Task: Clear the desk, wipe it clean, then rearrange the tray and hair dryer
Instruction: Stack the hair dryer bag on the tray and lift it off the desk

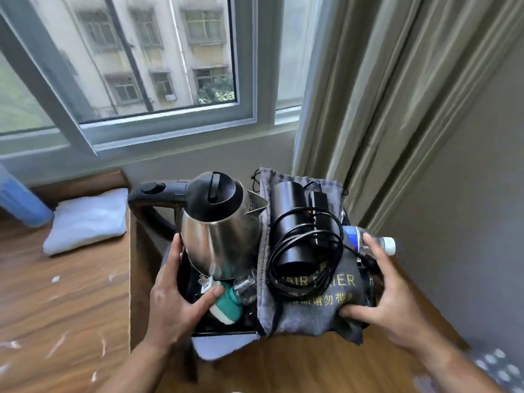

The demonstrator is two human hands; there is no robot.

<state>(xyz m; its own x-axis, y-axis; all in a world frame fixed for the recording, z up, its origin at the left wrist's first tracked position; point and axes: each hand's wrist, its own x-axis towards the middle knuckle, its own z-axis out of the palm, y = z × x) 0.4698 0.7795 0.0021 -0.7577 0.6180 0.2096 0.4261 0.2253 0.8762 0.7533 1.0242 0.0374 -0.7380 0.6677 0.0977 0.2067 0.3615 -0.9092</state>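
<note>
I hold a black tray (pixel 226 333) in the air with both hands. My left hand (pixel 175 296) grips its left edge, thumb over the rim beside a teal and white bottle (pixel 226 306). My right hand (pixel 388 293) grips the right side, thumb on a grey drawstring bag (pixel 312 313) that lies over the tray. A black hair dryer (pixel 295 222) with its coiled cord sits on the bag. A steel kettle (pixel 221 231) with a black lid stands in the tray's left half. A water bottle (pixel 368 239) lies by my right fingers.
A wooden desk (pixel 62 293) with scattered white scraps spreads at the left, a folded white towel (pixel 88 219) on it. A window (pixel 127 66) is ahead, curtains (pixel 397 109) at the right. A white cloth (pixel 224 347) shows under the tray's front edge.
</note>
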